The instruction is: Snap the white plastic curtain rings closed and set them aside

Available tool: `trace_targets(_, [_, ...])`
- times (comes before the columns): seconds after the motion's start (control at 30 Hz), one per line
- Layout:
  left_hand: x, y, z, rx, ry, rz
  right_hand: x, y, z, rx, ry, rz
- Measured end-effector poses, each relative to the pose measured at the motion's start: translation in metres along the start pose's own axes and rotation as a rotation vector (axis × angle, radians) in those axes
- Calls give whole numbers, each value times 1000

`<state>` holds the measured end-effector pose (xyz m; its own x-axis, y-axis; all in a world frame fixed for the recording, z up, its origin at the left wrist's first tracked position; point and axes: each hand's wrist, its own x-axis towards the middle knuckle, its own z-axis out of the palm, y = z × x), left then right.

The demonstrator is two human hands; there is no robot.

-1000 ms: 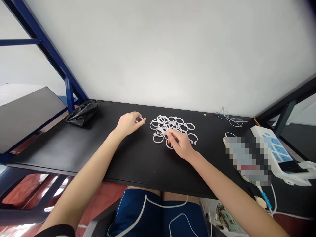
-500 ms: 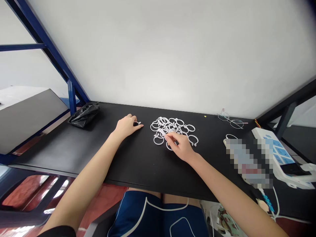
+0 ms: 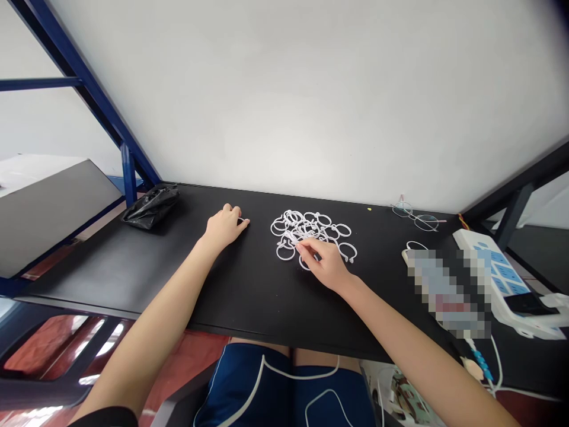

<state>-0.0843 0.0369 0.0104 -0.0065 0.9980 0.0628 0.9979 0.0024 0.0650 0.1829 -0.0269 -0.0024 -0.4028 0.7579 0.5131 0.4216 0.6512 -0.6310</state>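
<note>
A pile of white plastic shower curtain rings (image 3: 342,230) lies tangled together on the black tabletop (image 3: 249,290). My right hand (image 3: 326,261) is at the near side of the pile, thumb and forefinger pinched on one of the white rings; the other rings lie beyond and around the fingertips. To the left of the pile and apart from it, my left hand (image 3: 224,228) rests low over the table with fingers curled. A piece of a white ring (image 3: 240,219) shows between its thumb and fingers, and the rest of that ring is hidden by the hand.
A crumpled black plastic bag (image 3: 151,206) lies at the back left. Eyeglasses (image 3: 425,223) are at the back right. A blurred-out phone (image 3: 444,290) with a cable and a white power strip (image 3: 500,273) occupy the right side. A white wall (image 3: 284,107) stands behind.
My left hand has moved slightly to the left, with the ring in it less visible. My right hand and the pile look the same.
</note>
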Motion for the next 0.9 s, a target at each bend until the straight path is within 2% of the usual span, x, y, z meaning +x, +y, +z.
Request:
trace_targets(0.17, [-1, 1, -1, -1, 11, -6, 1, 2, 1, -64, 12, -44])
trace_targets(0.3, [-2, 1, -3, -10, 24, -13, 1, 5, 2, -119, -71, -125])
trace_targets(0.47, [-1, 1, -3, -2, 18, -16, 0, 9, 4, -133, -175, -91])
trace_targets(0.9, [2, -3, -1, 3, 31, 6, 1, 10, 5, -126, -189, -101])
